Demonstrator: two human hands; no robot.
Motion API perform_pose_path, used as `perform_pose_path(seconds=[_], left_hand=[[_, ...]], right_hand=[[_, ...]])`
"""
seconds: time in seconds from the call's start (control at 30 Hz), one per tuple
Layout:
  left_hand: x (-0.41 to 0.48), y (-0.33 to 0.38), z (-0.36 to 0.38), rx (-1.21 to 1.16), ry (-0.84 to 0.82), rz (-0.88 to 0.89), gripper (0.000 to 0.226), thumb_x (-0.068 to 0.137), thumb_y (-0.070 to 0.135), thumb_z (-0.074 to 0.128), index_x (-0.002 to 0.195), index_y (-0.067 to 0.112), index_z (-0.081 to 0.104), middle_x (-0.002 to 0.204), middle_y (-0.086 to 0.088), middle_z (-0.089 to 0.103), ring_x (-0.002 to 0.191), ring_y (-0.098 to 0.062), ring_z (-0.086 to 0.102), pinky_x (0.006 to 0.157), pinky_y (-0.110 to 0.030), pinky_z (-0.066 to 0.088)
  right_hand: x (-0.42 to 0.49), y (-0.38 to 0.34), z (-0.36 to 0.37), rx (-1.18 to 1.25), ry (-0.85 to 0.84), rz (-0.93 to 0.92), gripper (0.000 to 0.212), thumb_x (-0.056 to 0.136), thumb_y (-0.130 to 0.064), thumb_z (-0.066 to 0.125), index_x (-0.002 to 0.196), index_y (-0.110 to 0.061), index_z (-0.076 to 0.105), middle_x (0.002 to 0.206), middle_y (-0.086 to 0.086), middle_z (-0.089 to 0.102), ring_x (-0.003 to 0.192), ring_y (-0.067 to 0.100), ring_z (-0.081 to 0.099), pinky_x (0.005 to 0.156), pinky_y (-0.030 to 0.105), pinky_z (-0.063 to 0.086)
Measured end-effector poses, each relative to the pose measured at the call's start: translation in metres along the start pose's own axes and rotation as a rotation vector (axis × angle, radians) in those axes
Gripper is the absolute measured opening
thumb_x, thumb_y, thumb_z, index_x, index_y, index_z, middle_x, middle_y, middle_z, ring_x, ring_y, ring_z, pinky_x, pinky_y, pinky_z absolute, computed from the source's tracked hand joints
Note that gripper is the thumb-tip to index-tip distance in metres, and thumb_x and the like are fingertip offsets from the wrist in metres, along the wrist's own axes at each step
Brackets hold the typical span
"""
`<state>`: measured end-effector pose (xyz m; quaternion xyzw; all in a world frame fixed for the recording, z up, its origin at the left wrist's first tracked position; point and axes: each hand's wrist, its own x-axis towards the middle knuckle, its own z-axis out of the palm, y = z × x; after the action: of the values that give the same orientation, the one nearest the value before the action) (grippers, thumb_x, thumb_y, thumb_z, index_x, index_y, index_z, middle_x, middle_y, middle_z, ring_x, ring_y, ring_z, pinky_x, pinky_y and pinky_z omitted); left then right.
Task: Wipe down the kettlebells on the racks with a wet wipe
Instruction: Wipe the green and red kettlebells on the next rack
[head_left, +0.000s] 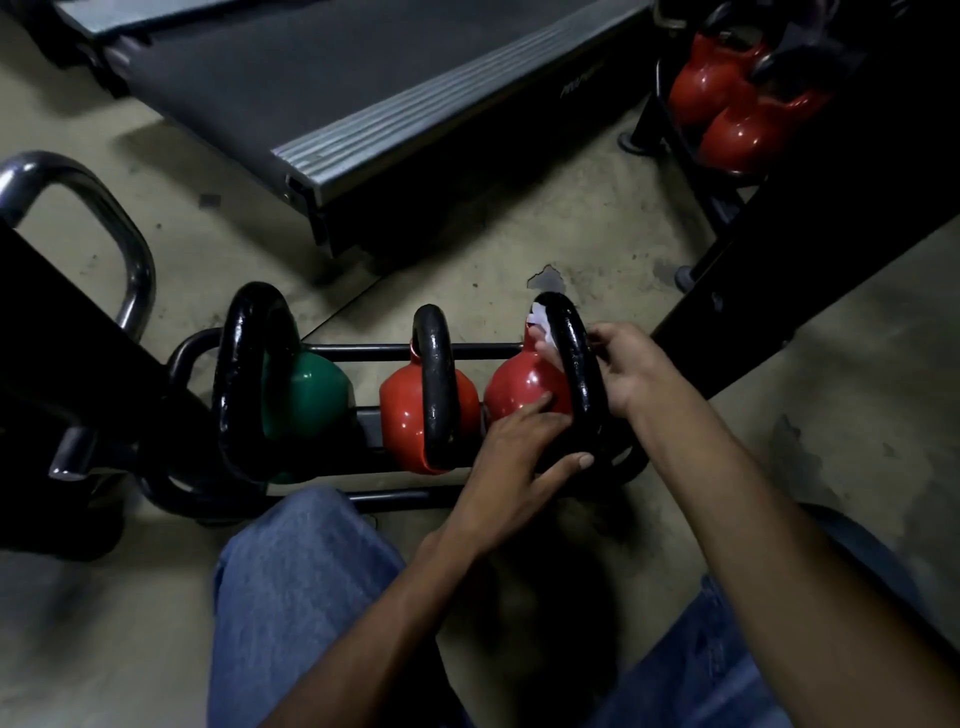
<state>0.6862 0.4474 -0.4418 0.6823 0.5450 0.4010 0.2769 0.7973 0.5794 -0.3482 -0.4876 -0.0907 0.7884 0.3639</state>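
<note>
Gray floor (571, 234) w/ dark spots lay under it all, & a treadmill (322, 78) filled the top of the view. Down low sat a black rack (483, 352) w/ 3 bells in a row. The green bell (306, 384) was on the left, the mid red bell (400, 415) next to it, & the right red bell (519, 384) at the end, just beside the mid one. Each had a black loop on top.

The right hand (626, 369) came in from the right side, fingers curled round the handle (574, 353) of the right red bell. A white wipe (537, 318) stuck out near the top of that handle, on its far-left side. It looked like the fingers held the wipe tight on the handle, but the handle hid most of it.

The left hand (514, 452) lay flat on the same bell, fingers straight. One finger touched the red ball part & the thumb stuck out under the handle. It held nothing.

Blue jeans (296, 597) showed at the bottom, one knee close to the rack. A shiny bar (119, 223) curved at the left edge. At top right a far rack (719, 200) held more red bells (737, 130), well apart from the hands.
</note>
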Motion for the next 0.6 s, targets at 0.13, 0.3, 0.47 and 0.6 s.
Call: perform_pose_path(seconds=[0.13,0.3,0.47,0.6], left_hand=[[0.001,-0.001,-0.001,0.012,-0.03,-0.017,0.063,0.094,0.058,0.056,0.137,0.013,0.064,0.143,-0.001,0.063,0.148,-0.01,0.037,0.12,-0.033,0.03],[0.003,-0.006,-0.003,0.029,-0.088,-0.037,0.064,0.095,0.061,0.054,0.14,0.016,0.062,0.146,0.003,0.06,0.151,-0.006,0.033,0.121,-0.042,0.031],[0.004,-0.006,-0.01,0.015,-0.09,0.017,0.054,0.098,0.045,0.064,0.139,0.01,0.063,0.145,-0.003,0.061,0.149,-0.002,0.03,0.122,-0.024,0.026],[0.008,-0.007,-0.012,0.027,-0.093,0.06,0.043,0.097,0.038,0.068,0.126,0.006,0.069,0.137,-0.007,0.066,0.148,-0.008,0.036,0.121,-0.022,0.028]], right_hand=[[0.007,-0.008,0.005,-0.04,0.03,-0.018,0.029,0.102,-0.001,0.04,0.102,0.022,0.058,0.093,0.037,0.071,0.073,0.04,0.076,0.078,0.042,0.062],[0.017,-0.017,0.013,-0.527,0.182,-0.387,0.004,0.089,-0.008,0.067,0.092,-0.005,0.068,0.077,0.011,0.069,0.059,0.021,0.068,0.056,0.032,0.059],[0.016,-0.027,0.049,-1.633,0.158,-0.857,0.005,0.082,-0.019,0.072,0.085,-0.015,0.073,0.102,0.003,0.069,0.098,0.021,0.064,0.077,0.033,0.051],[-0.011,-0.006,0.031,-2.063,0.13,-1.187,0.009,0.088,-0.023,0.065,0.094,-0.017,0.069,0.108,0.004,0.054,0.107,0.022,0.049,0.076,0.037,0.05]])
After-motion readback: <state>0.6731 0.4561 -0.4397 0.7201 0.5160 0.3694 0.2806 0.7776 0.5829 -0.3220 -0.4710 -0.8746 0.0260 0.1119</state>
